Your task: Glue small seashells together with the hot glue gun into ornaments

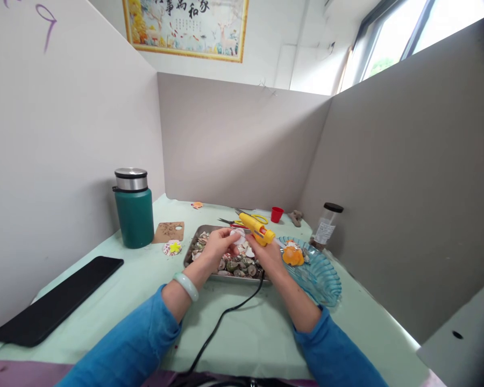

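My right hand (269,253) is wrapped round a yellow glue gun (256,229) whose nozzle points left toward a pale shell (239,235). That shell is pinched in the fingers of my left hand (216,245). Both hands hover over a metal tray (193,246) filled with several small shells. The gun's black cord (226,317) trails down toward me across the mint-green table cover.
A blue glass dish (320,277) with orange pieces lies right of the tray. A green thermos (134,208), a brown card (169,232) and a black slab (56,300) are on the left. Scissors (248,217), a red cup (277,214) and a jar (326,226) stand behind. Grey partitions enclose the table.
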Tool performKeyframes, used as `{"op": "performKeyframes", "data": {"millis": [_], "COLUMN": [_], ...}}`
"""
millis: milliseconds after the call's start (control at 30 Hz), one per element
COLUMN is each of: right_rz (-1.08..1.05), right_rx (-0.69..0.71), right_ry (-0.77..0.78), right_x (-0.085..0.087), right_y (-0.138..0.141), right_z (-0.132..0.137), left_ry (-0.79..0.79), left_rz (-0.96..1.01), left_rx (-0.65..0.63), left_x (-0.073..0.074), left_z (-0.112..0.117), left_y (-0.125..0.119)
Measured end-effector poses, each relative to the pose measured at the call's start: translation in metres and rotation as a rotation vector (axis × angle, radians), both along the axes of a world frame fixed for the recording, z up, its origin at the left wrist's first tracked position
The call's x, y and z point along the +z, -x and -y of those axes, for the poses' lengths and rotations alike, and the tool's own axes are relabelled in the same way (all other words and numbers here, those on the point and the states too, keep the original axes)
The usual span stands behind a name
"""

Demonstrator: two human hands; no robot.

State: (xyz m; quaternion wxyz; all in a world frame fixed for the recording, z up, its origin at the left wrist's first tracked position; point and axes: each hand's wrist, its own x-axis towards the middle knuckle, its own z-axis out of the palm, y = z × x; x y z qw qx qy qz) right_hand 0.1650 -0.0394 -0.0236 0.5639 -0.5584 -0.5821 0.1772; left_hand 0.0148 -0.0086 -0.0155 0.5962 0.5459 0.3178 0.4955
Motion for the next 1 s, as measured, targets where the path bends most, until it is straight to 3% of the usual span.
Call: {"op": "performKeyframes", "data": {"millis": [400, 1000], "right_rz": [-0.034, 0.036], "right_rx": [-0.026, -0.066], "right_ry": [0.076, 0.030], "right_x": [-0.003, 0.002], "right_y": [-0.003, -0.001], "right_z": [-0.003, 0.004], "left_ry": [0.093, 0.042], "left_rz": [0.034, 0.028], "left_rx": [-0.031, 0.019], "left_x": [0.001, 0.004], "left_z": [0.005, 0.012], "left_y": [-0.002, -0.008]}}
